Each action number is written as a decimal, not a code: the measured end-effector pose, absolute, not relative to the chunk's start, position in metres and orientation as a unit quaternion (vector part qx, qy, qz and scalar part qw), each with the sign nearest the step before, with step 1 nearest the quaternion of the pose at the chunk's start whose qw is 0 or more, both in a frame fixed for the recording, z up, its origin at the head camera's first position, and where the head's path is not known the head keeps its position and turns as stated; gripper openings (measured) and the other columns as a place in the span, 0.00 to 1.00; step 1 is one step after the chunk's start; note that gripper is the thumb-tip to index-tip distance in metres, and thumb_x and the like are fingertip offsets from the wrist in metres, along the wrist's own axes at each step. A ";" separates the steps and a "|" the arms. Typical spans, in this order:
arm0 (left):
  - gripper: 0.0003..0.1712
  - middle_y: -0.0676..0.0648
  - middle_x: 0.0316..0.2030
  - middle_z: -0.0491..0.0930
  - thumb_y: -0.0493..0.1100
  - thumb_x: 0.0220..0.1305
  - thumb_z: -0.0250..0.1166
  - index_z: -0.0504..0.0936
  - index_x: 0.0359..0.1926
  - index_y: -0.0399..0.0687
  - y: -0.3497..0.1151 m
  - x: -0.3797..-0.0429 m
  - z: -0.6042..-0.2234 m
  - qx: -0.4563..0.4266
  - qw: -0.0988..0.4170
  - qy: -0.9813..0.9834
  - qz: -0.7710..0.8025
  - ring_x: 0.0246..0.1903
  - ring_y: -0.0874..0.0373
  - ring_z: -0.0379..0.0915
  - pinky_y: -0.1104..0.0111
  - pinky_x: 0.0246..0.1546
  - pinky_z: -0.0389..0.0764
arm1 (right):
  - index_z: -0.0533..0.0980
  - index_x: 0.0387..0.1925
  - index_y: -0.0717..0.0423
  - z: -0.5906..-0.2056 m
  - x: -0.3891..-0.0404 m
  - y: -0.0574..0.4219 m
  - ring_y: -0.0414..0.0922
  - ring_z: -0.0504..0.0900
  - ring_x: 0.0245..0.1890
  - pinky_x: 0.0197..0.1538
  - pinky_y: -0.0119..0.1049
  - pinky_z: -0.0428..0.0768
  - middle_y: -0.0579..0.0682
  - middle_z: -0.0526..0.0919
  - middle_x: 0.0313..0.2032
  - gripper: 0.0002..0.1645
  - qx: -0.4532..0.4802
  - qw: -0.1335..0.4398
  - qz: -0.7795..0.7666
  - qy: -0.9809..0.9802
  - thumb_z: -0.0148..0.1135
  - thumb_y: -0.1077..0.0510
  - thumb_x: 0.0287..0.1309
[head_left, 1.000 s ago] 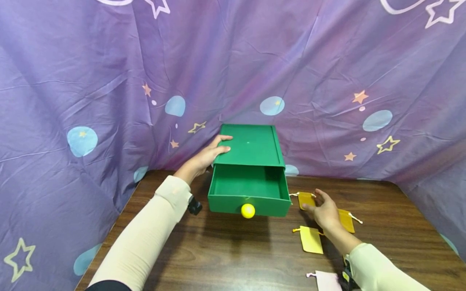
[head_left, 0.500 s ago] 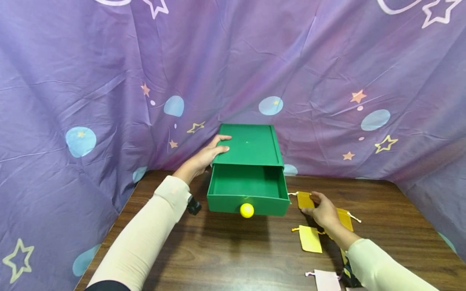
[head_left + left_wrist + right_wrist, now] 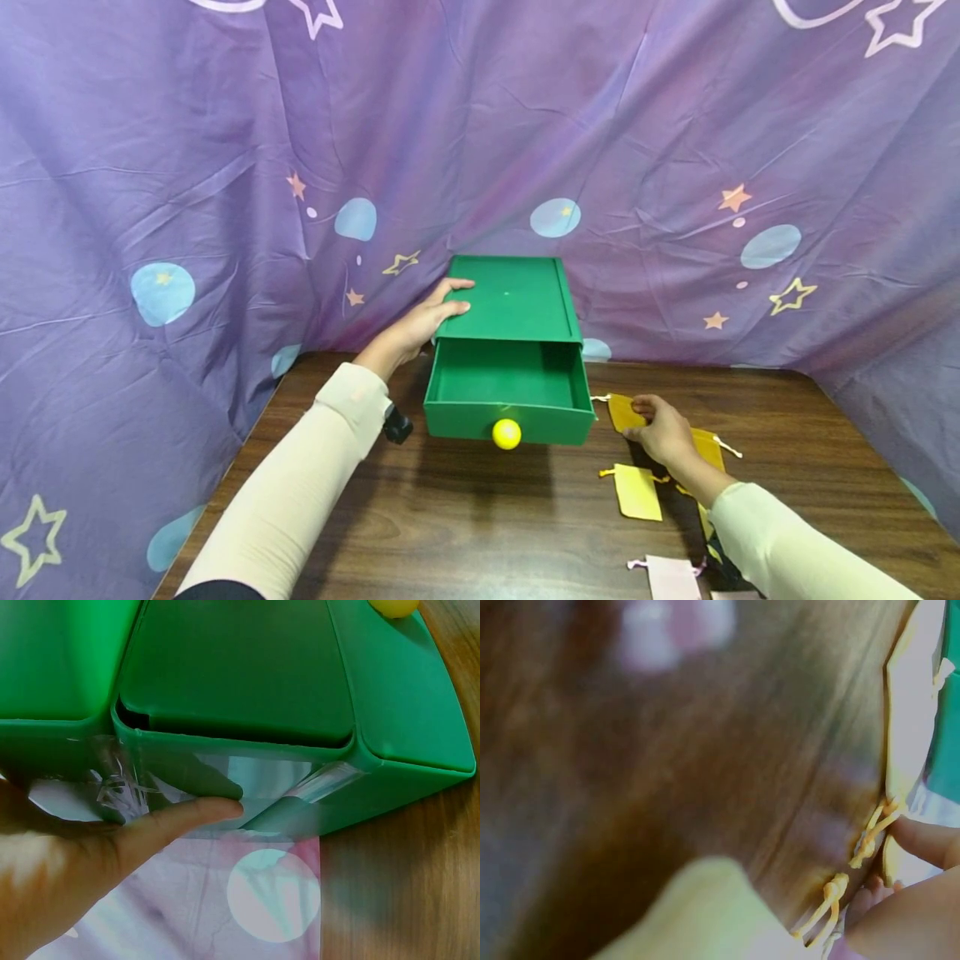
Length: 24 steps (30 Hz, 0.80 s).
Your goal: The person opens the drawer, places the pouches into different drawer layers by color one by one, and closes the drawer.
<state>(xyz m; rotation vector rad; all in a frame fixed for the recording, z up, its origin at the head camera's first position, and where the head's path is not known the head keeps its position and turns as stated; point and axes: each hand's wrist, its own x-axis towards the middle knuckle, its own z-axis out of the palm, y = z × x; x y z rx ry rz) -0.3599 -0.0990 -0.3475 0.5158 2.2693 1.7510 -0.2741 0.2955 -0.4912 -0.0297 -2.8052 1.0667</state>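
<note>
A green drawer box (image 3: 517,296) stands at the back of the table, its drawer (image 3: 510,421) pulled out and bare inside, with a round yellow knob (image 3: 506,434) on the front. Over the box's left edge lies my left hand (image 3: 420,325), thumb and a finger stretched onto the top; in the left wrist view a straight digit (image 3: 191,817) touches clear tape on the box. To the right of the drawer, my right hand (image 3: 666,433) pinches the near right end of a golden drawstring pouch (image 3: 622,412) between thumb and fingers. Part of that pouch is hidden behind the fingertips.
A yellow pouch (image 3: 637,493) lies in front of the right hand, and a second golden pouch (image 3: 708,448) is partly covered by the wrist. Nearer me is a pink pouch (image 3: 672,577). A purple patterned cloth (image 3: 645,150) hangs behind the wooden table (image 3: 465,533).
My right fingers have drawn in on the golden pouch, which has shifted slightly left and turned a little. The left hand and the box stay put.
</note>
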 end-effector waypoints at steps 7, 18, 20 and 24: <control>0.30 0.41 0.76 0.55 0.47 0.77 0.53 0.62 0.76 0.58 -0.099 -0.360 -0.348 0.177 0.114 0.773 0.599 0.63 0.41 0.69 0.49 0.67 0.69 | 0.76 0.52 0.74 -0.492 -0.273 0.295 0.65 0.83 0.49 0.54 0.55 0.79 0.69 0.85 0.48 0.27 -0.008 0.083 0.350 -0.933 0.75 0.70 0.49; 0.30 0.39 0.74 0.58 0.47 0.77 0.53 0.62 0.77 0.58 -0.100 -0.362 -0.350 0.178 0.118 0.769 0.602 0.61 0.41 0.71 0.50 0.65 0.72 | 0.81 0.41 0.66 -0.489 -0.272 0.298 0.57 0.83 0.38 0.44 0.50 0.75 0.63 0.88 0.38 0.14 -0.015 0.097 0.328 -0.940 0.74 0.67 0.51; 0.30 0.38 0.74 0.59 0.47 0.77 0.53 0.61 0.77 0.58 -0.100 -0.362 -0.350 0.176 0.120 0.768 0.604 0.60 0.41 0.72 0.50 0.63 0.74 | 0.81 0.39 0.65 -0.488 -0.272 0.299 0.55 0.83 0.37 0.43 0.49 0.74 0.62 0.88 0.36 0.11 -0.013 0.098 0.328 -0.939 0.73 0.67 0.53; 0.30 0.38 0.73 0.59 0.47 0.77 0.53 0.61 0.77 0.58 -0.099 -0.362 -0.349 0.174 0.122 0.768 0.605 0.59 0.41 0.73 0.50 0.61 0.76 | 0.82 0.37 0.64 -0.488 -0.273 0.301 0.50 0.81 0.34 0.41 0.44 0.73 0.60 0.88 0.34 0.08 -0.014 0.098 0.334 -0.937 0.71 0.67 0.55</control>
